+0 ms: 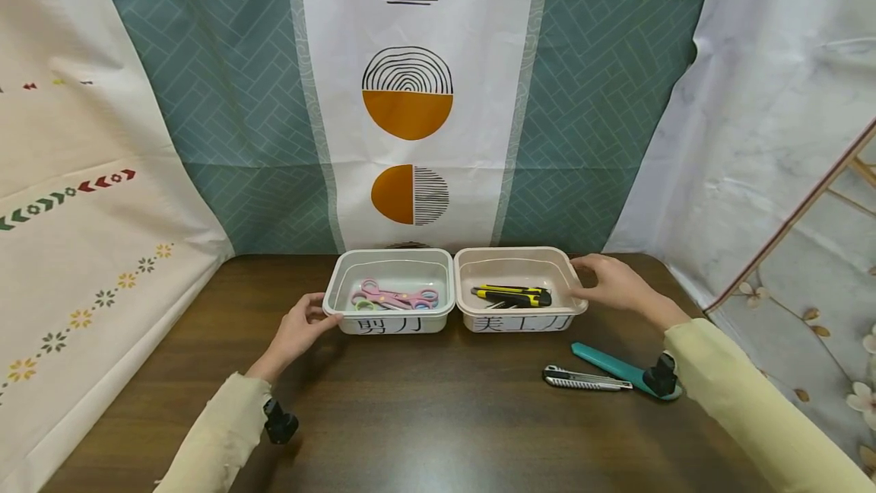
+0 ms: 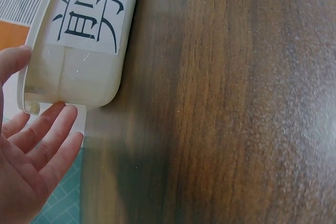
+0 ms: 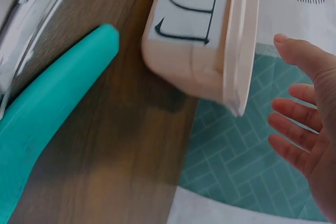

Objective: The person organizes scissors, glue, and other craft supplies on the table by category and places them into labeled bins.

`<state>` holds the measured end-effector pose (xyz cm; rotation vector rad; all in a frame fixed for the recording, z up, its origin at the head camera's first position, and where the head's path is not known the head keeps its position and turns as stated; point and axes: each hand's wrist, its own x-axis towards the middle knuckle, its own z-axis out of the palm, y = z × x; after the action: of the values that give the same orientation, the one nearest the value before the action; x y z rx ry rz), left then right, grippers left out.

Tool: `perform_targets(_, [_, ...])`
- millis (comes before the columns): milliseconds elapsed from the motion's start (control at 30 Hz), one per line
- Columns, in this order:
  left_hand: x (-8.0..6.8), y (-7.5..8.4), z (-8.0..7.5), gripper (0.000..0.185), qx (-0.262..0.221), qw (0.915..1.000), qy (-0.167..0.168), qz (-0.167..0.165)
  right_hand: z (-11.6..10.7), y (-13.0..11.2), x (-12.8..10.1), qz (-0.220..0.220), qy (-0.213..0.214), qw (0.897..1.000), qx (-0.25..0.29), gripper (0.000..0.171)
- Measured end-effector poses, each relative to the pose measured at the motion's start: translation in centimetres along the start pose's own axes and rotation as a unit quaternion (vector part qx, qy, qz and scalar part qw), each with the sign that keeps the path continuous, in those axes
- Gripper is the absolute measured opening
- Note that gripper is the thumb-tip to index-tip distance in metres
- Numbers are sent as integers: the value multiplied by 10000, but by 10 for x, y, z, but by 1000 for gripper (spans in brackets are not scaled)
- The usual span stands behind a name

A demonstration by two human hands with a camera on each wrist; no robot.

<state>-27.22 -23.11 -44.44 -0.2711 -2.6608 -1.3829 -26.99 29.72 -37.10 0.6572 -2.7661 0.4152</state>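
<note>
Fingers [image 2: 58, 124] spread loosely beside both trays [image 1: 390, 310]

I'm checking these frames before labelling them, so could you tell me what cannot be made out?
- Head view: whether the left hand touches the left bin; too small.
- Head view: the right bin's lower knives, under the yellow one.
- Right wrist view: teal knife cut off by the edge.
</note>
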Motion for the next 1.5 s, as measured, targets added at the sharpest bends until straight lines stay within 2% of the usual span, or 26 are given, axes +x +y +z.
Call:
perform_targets(400, [1,-2,0,60,26,10000,22,49,-7,19,-30,191,77,9995,-231,60])
perform_targets(633, [1,-2,1,60,-11,10000,38,67,-8,23,-56,494,8,9988,-28,70])
perform_targets(1067, [1,-2,0,59,-20,10000,59,50,4,25,-97,585,38,9983,72,70])
perform_targets(1500, [1,-2,2,56,-64,9999,84,67,19,30,-126,922,-221,9949,332,69])
